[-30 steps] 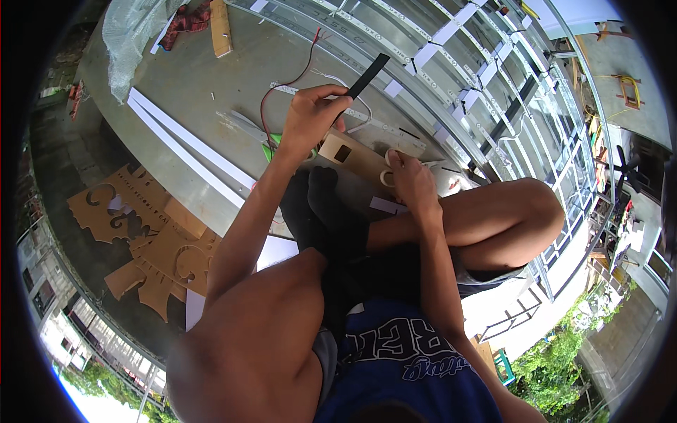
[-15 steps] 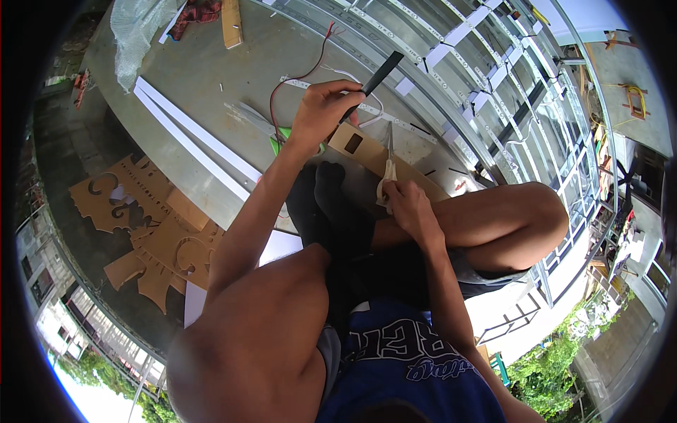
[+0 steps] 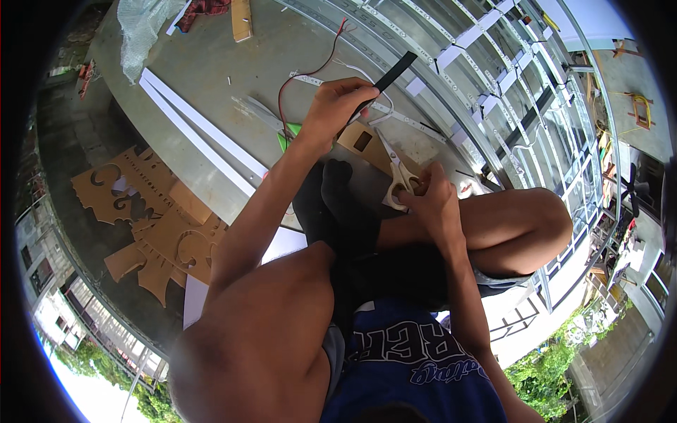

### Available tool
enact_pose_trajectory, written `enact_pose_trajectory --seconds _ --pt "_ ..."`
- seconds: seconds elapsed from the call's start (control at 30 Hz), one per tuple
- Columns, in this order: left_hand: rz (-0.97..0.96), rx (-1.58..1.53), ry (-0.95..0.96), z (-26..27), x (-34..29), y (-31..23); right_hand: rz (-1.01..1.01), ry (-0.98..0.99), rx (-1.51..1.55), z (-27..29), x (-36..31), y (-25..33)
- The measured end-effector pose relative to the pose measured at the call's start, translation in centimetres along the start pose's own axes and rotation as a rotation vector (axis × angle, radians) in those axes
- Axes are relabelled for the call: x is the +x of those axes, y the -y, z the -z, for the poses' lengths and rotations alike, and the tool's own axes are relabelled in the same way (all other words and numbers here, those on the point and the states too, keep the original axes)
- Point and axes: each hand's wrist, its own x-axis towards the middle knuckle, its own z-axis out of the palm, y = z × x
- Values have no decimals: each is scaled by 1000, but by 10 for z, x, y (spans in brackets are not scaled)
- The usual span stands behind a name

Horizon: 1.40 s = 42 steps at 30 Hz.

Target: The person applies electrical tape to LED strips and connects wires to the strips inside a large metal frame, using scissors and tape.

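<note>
While the person sits with legs folded on the grey surface [image 3: 190,67], the left hand [image 3: 338,109] pinches a black strip [image 3: 396,72] between thumb and fingers, its free end pointing out toward the metal frame [image 3: 482,163]. Nearer the body, the right hand [image 3: 434,197] grips the cream handles of a pair of scissors [image 3: 399,171], whose tips point toward the left hand but stand apart from the strip. Under the blades lies a brown box-like piece [image 3: 347,137] with a cut-out hole; from where I stand I can't tell whether they touch it. Half a second ago the scissor handles sat close together; now their rings are spread and the blades lean further left. The left hand's pinch is unchanged.

A green-handled tool [image 3: 284,141] lies just left of the left wrist, near a red-and-black wire [image 3: 285,92]. Two long white strips [image 3: 151,81] run along the surface's left edge, with plastic wrap [image 3: 137,35] and a plaid cloth [image 3: 206,14] toward its far end. Beyond that edge, cut cardboard [image 3: 159,243] lies on the dark floor [image 3: 70,134].
</note>
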Motion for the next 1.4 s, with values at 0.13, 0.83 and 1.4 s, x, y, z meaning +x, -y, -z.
enact_pose_trajectory --seconds 0.13,0.83,1.4 --pt "30 -22 -37 -1 4 -3 -115 225 -3 39 -11 4" --pt "-23 26 -81 -6 2 3 -278 597 617 115 23 6" --pt "10 -2 -52 -4 3 1 -242 750 228 94 58 22"
